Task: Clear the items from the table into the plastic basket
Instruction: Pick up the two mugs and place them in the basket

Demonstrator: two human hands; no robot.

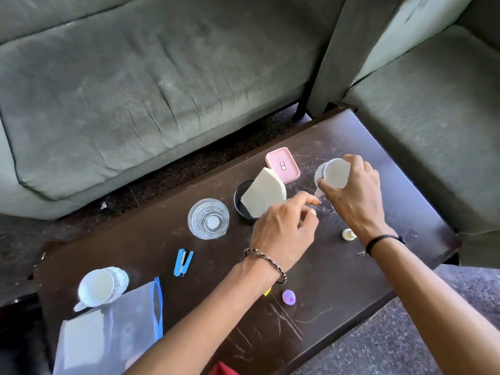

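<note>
Dark scratched table (351, 307) by green sofas: with right hand (357, 196) clamped on tilted white cup (334, 173) at two o'clock, left hand (281, 228) loosely curled beside, better lifting level, basket unseen.

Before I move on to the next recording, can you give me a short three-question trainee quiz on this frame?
1. True or false: the right hand has its grip on a white cup tipped on its side.
2. Which item lies nearest the pink box?
A. blue stapler
B. stack of white paper filters
C. purple egg-shaped item
3. Fill in: the clear glass stands upright on the dark ____, left of the black bowl.

Key: 1 true; 2 B; 3 table.
</note>
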